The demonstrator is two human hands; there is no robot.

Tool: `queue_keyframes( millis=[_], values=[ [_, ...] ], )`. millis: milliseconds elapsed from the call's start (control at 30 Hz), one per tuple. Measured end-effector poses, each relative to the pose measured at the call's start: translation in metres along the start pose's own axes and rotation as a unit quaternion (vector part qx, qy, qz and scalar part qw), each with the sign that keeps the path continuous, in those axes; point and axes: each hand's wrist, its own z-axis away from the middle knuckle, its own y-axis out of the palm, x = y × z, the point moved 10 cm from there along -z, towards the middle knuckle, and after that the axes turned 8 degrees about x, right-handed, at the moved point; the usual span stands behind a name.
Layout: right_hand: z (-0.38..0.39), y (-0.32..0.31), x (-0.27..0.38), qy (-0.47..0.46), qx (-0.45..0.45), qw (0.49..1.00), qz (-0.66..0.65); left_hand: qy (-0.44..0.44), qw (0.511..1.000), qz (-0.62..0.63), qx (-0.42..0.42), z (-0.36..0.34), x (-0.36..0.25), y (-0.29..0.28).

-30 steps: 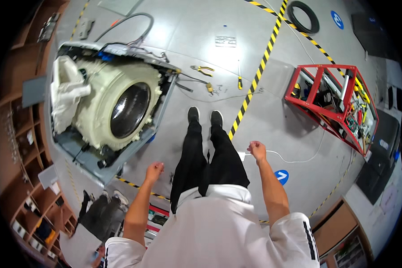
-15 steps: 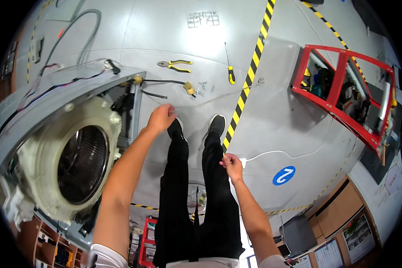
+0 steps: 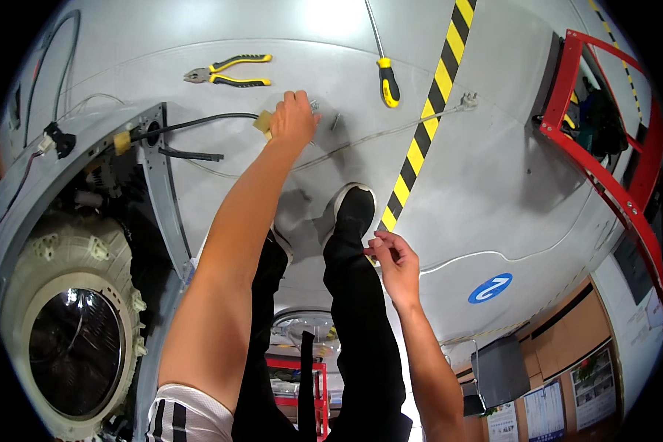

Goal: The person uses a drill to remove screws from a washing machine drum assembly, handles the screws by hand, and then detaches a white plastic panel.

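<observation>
My left hand [image 3: 293, 121] reaches down to the floor over a small heap of metal screws [image 3: 314, 105], thumb apart from its bent fingers; the palm side is hidden. Touching or just beside it is a yellow foam-like block [image 3: 263, 124] on the end of a black cable [image 3: 199, 121]. One loose screw [image 3: 336, 121] lies to the right of this hand. Near my right knee, my right hand [image 3: 398, 269] has its thumb and fingertips pinched together; whatever they hold is too small to make out. Combination pliers [image 3: 243, 82] and a screwdriver [image 3: 389, 82] lie farther out on the floor.
An opened washing machine with its drum [image 3: 77, 346] exposed stands at left, its grey metal frame [image 3: 162, 188] edging the floor. Black-yellow tape [image 3: 423, 125] crosses the floor. A white cord with a plug [image 3: 468, 102] lies across it. A red tool rack [image 3: 604, 173] stands at right.
My left hand has moved forward and right, from beside the machine to the screws. The view has shifted forward and closer. My right hand stays pinched near my knee.
</observation>
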Motion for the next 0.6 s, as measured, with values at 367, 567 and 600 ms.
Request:
queue_keyframes(
  millis=[367, 567, 600],
  values=[
    [0.006, -0.041, -0.048, 0.041, -0.051, 0.998, -0.027, 0.032, 0.995, 0.092, 0.018, -0.021, 0.004, 0.029],
    [0.033, -0.036, -0.019, 0.017, -0.042, 0.999, -0.016, 0.062, 0.931, 0.347, 0.093, 0.044, -0.015, -0.010],
    [0.041, -0.034, -0.008, 0.013, -0.042, 0.999, -0.009, 0.061, 0.925, 0.350, 0.136, 0.073, -0.026, -0.013]
  ],
)
